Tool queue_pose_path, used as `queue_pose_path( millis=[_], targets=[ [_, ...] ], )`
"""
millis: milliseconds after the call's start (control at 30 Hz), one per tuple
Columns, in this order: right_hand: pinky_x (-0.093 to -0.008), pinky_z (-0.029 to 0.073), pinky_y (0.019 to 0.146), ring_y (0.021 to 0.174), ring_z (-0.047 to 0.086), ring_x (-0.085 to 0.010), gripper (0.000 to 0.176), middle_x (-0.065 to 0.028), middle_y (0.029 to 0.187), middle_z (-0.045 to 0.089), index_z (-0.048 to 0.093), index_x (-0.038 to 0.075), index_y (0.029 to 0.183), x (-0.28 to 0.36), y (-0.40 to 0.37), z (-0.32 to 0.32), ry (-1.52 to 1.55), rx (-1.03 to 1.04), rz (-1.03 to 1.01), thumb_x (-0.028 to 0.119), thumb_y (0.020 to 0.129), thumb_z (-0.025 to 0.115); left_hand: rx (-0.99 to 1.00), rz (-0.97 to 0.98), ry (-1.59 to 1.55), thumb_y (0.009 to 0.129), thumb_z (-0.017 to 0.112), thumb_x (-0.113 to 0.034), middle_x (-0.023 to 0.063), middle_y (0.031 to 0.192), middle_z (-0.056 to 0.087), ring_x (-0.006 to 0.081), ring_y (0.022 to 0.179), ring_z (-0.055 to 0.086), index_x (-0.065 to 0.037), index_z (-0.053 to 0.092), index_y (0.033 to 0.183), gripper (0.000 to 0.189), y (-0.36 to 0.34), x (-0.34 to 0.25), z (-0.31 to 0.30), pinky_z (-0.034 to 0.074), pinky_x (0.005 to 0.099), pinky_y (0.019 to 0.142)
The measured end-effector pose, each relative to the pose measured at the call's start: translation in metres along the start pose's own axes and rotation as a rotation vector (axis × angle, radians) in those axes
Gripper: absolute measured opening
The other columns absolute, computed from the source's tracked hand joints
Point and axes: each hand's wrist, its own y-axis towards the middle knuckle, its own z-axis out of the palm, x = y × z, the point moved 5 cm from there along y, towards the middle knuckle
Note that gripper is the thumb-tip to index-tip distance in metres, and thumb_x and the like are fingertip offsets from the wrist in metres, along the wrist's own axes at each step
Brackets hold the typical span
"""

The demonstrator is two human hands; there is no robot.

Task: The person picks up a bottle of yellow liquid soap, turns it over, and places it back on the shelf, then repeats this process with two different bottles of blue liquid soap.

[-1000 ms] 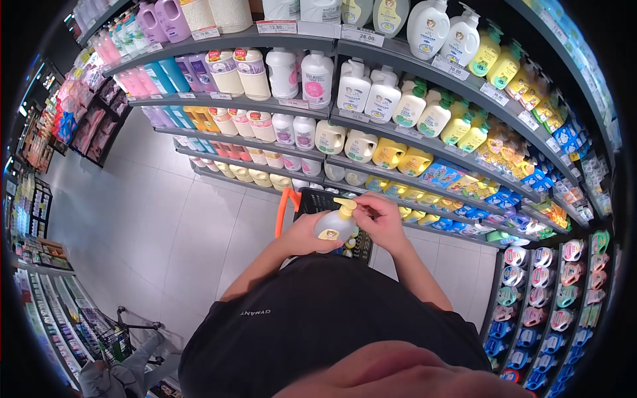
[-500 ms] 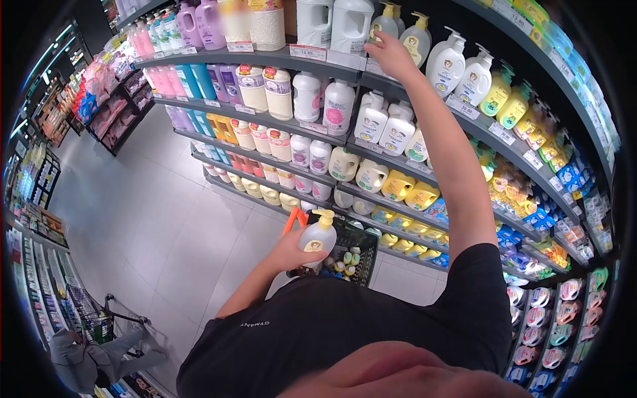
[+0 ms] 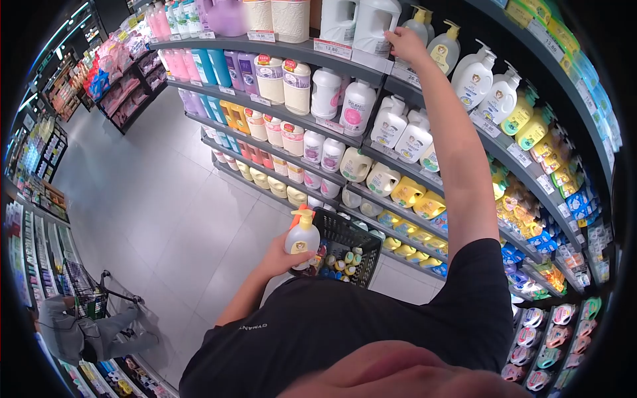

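Observation:
A clear pump bottle (image 3: 301, 237) with a pale yellow top and a bear label stands upright in the grip of my left hand (image 3: 282, 257). Just beyond it is a dark green shopping basket (image 3: 367, 233) with small bottles (image 3: 340, 265) inside and an orange handle (image 3: 307, 211). Up at the top shelf, my right hand (image 3: 407, 45) has its fingers partly stretched out, at the edge of a large white jug (image 3: 378, 26). Similar clear pump bottles stand beside this hand, including one (image 3: 443, 50) to its right; one behind is partly hidden.
Curved shelves (image 3: 265, 40) of bottles run across the front, with white pump bottles (image 3: 472, 81) and yellow ones to the right. A tiled floor (image 3: 166, 219) lies at left. Behind on the left, a person (image 3: 86, 325) is by a shopping cart (image 3: 83, 292).
My right hand has shifted slightly from the clear pump bottles toward the white jug's edge. The view has turned a little; my left hand still holds the pump bottle.

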Motion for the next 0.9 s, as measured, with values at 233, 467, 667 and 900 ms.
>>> queue_pose_path(
  millis=[233,467,667,900],
  targets=[
    [-0.0372,0.053,0.075,0.081,0.069,-0.0233,0.038,-0.0149,0.090,0.074,0.072,-0.001,0.105,0.001,0.014,0.018,0.065,0.015,0.015,0.034,0.095,0.066,-0.024,-0.019,0.032,0.081,0.086,-0.027,0.0074,0.107,0.072,0.0151,0.095,0.068,-0.002,0.065,0.125,0.055,-0.002,0.003,-0.005,0.055,0.0328,0.085],
    [-0.0361,0.053,0.087,0.100,0.069,-0.0264,0.041,-0.0187,0.110,0.073,0.065,-0.002,0.122,0.079,-0.074,-0.011,0.528,-0.272,-0.286,0.025,0.091,0.072,-0.070,0.078,0.005,0.082,0.084,-0.019,0.0050,0.094,0.070,0.0123,0.082,0.067,0.000,0.064,0.116,0.044,-0.004,0.002,-0.005,0.055,0.0301,0.072],
    [-0.0267,0.051,0.083,0.091,0.062,-0.0078,0.031,-0.0027,0.113,0.070,0.065,0.005,0.125,0.114,-0.344,0.034,0.609,0.498,0.066,0.014,0.096,0.069,-0.066,0.011,-0.040,0.085,0.082,-0.021,0.0069,0.109,0.070,0.0160,0.098,0.067,-0.001,0.061,0.126,0.050,0.001,0.007,-0.013,0.054,0.0342,0.086],
    [-0.0272,0.052,0.084,0.094,0.063,-0.0091,0.042,-0.0052,0.115,0.067,0.059,0.000,0.131,0.051,-0.495,0.109,0.718,0.715,0.393,0.012,0.093,0.074,0.166,0.153,-0.171,0.099,0.067,-0.024,0.0071,0.113,0.068,0.0159,0.105,0.064,-0.001,0.055,0.131,0.041,0.031,0.006,0.016,0.052,0.0343,0.090]
  ],
)
